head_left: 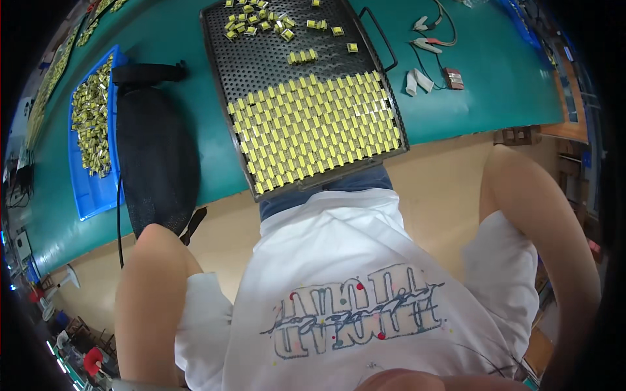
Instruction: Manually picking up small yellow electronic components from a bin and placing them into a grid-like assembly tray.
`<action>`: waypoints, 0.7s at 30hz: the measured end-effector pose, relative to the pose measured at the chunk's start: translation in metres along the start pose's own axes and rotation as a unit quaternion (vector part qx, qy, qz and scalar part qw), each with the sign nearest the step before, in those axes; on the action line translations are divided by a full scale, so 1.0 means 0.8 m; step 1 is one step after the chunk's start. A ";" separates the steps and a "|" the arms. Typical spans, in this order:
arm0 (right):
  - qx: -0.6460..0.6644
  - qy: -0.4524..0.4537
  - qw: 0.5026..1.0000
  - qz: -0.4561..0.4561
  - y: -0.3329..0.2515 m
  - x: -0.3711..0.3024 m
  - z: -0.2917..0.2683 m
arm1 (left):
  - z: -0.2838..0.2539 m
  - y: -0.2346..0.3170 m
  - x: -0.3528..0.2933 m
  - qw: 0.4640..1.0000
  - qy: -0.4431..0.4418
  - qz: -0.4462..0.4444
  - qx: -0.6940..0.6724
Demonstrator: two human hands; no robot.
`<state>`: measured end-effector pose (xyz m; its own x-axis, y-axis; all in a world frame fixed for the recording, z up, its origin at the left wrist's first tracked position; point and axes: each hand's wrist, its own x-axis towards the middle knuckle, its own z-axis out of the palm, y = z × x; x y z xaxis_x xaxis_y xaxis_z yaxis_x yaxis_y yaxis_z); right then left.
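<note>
Neither of my hands shows. My left arm [153, 306] and my right arm [544, 221] bend back beside my white printed shirt [352, 280], and both run out of sight at the lower edge. In front of me a black perforated tray [225, 58] lies on the green table [456, 111]. Tight rows of small yellow components [316, 133] fill the tray's near half. Several loose ones [257, 23] lie scattered at its far end.
A blue tray [91, 195] heaped with loose yellow components [92, 124] sits at the left, a black mesh bag [156, 150] beside it. Clip leads [430, 42], two white finger covers [417, 81] and a small brown part [454, 78] lie right of the black tray.
</note>
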<state>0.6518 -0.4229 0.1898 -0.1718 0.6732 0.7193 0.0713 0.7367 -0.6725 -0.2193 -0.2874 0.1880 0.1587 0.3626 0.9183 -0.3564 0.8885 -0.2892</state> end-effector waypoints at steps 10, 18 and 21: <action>-0.005 0.055 0.996 -0.065 0.126 0.067 0.037 | 0.077 -0.021 -0.055 0.984 -0.084 0.104 0.117; -0.019 0.097 0.986 -0.132 0.155 0.088 0.036 | 0.041 -0.030 -0.079 0.951 -0.156 0.173 0.204; 0.021 0.105 0.979 -0.174 0.107 0.032 -0.099 | -0.173 0.004 -0.038 0.922 -0.193 0.184 0.279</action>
<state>0.7309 -0.3376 0.1646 0.0284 0.3828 0.9234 0.0039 0.9237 -0.3830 -0.0981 -0.2567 0.1221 -0.3699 0.3876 0.8444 -0.7564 0.4021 -0.5159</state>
